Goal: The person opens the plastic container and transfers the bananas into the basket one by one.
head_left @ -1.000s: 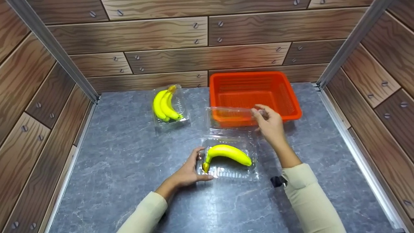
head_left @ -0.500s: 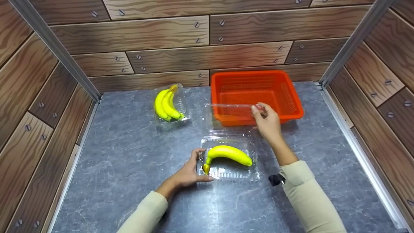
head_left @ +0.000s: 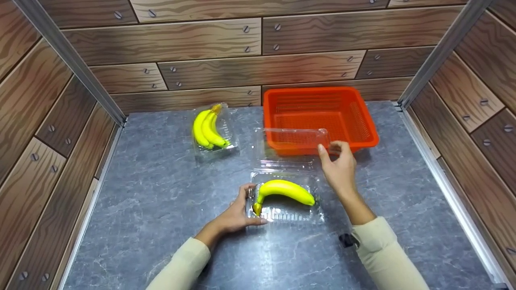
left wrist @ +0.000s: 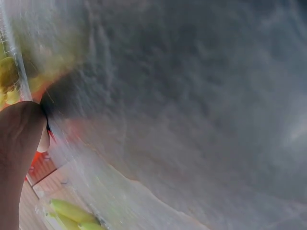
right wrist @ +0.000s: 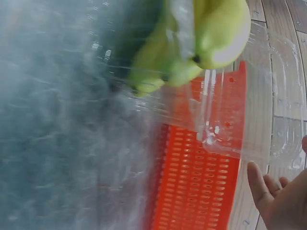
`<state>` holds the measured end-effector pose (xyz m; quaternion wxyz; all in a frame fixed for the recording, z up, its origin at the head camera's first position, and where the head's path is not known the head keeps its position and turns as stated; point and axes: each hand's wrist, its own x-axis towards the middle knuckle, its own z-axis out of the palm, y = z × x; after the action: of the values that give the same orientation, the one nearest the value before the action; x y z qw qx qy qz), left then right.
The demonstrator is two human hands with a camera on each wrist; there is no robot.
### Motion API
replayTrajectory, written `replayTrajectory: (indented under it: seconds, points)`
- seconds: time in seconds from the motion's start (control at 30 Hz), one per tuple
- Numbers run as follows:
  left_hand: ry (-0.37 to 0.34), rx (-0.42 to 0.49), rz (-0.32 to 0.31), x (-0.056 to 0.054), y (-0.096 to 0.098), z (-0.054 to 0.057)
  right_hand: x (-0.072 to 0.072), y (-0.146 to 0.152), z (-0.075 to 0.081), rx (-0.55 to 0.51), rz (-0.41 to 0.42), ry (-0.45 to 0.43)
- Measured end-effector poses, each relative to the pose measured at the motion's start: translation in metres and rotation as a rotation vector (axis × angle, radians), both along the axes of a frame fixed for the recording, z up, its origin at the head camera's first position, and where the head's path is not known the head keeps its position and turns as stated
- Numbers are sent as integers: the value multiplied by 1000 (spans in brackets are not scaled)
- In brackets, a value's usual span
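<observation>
A clear plastic clamshell box point(head_left: 290, 217) stands in the middle of the table with its lid point(head_left: 293, 147) raised at the back. Inside its base lies a yellow banana point(head_left: 288, 190), the golden stem end at the left. My left hand point(head_left: 234, 213) grips the box's left side, thumb along the front edge and fingers toward the back. Beside the lid's right edge is my right hand point(head_left: 340, 169), holding nothing, thumb and fingers apart and loosely bent. In the right wrist view the lid point(right wrist: 283, 96) stands free of the right hand point(right wrist: 283, 206).
Behind the lid stands an orange-red plastic basket point(head_left: 363, 121), partly seen through it. Another clear box point(head_left: 227, 125) with yellow bananas point(head_left: 207, 131) sits at the back left. Wood-patterned walls point(head_left: 201, 40) and metal rails point(head_left: 439, 161) border the grey table point(head_left: 153, 193).
My right hand has let go of the lid's upper right corner and moved down and slightly right. The lid stays raised. My left hand keeps its place on the box.
</observation>
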<state>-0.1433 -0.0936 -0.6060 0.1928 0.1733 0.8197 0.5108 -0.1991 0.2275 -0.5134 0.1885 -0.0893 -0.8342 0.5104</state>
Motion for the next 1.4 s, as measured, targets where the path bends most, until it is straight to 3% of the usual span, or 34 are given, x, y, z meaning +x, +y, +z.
replayTrajectory:
  seconds: [0.13,0.33,0.57,0.67,0.8,1.0,1.4]
  points:
    - [-1,2,3,-1,-1,-1,9,1,-8,80,36,64]
    - [-13,7,14,-1,-3,-2,18,-6,-11,249,296,147]
    - [-6,18,9,-4,-1,-1,29,-22,-6,514,615,18]
    - [-4,26,3,-4,0,-2,31,-30,-8,611,700,-34]
    - [-11,27,-1,-3,0,-1,33,-37,-13,682,721,-102]
    - [-27,22,-2,-4,-1,-1,32,-43,-17,705,705,-167]
    - [-42,62,-15,-4,-1,-3,31,-52,-6,634,693,-330]
